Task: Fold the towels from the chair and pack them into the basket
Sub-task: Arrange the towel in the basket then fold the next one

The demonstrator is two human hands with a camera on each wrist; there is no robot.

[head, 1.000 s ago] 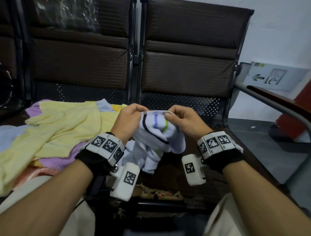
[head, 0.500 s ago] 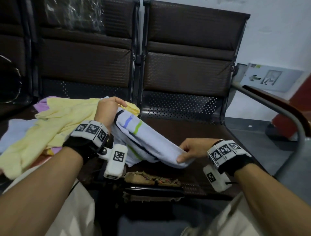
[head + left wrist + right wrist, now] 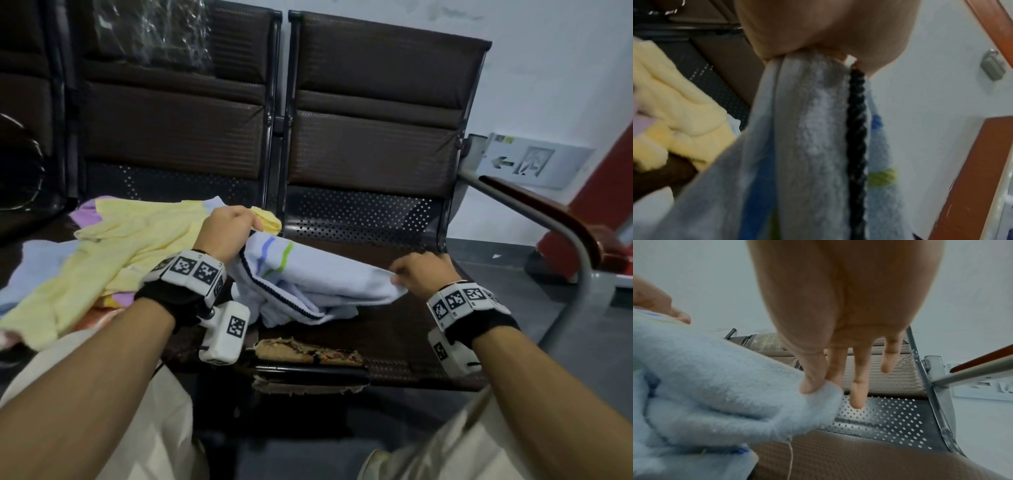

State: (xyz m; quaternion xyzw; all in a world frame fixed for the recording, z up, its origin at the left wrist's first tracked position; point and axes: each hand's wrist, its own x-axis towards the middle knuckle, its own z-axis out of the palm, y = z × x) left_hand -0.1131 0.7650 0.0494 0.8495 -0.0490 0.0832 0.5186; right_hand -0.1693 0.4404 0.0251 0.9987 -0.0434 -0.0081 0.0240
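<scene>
**Head view: pale blue towel stretched between two hands over the seat**

Head view shows a pale blue towel [image 3: 318,277] at the centre of the frame, held just above the brown perforated chair seat [image 3: 383,329]. It is fluffy, edged with a dark braided trim, and crossed near its upper left end by a blue stripe and a green stripe. Its lower folds sag onto the seat.

The left hand [image 3: 227,229] is closed in a fist around the striped end; the left wrist view shows the cloth and dark trim hanging from that grip. The right hand [image 3: 419,274] pinches the opposite corner between thumb and forefinger, the other fingers [image 3: 858,386] straight and free, as the right wrist view shows.

At the left of the frame a loose heap of yellow towels [image 3: 113,253] lies on the neighbouring seat, with lilac and light blue cloth under it. No basket is in view.
</scene>
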